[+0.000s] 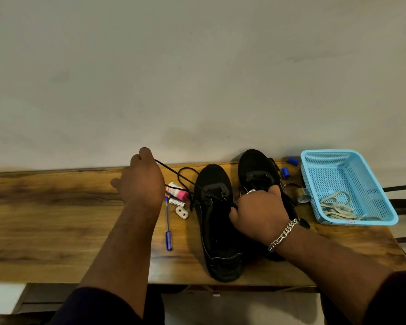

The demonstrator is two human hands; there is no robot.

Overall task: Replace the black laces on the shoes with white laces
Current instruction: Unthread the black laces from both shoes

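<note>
Left hand (143,178) raised over the table (56,219), fingers pinched on the end of a black lace (174,171), pulled up and left. The lace runs taut from the fingers down to the eyelets of the left shoe (217,221), with a slack loop beside the toe. Right hand (259,213) rests on the tongue area between the two shoes, fingers curled and gripping the left shoe's collar; chain bracelet (283,234) on the wrist. Right shoe (257,170) stands just beside, toe toward the wall, partly hidden by the hand. Blue basket (382,202) at the table's right end holds pale laces (338,206). Left of the shoes: blue pen (167,225), small tube with pink cap (177,190), white plug (182,212). Two blue caps (285,172) near the basket.
</note>
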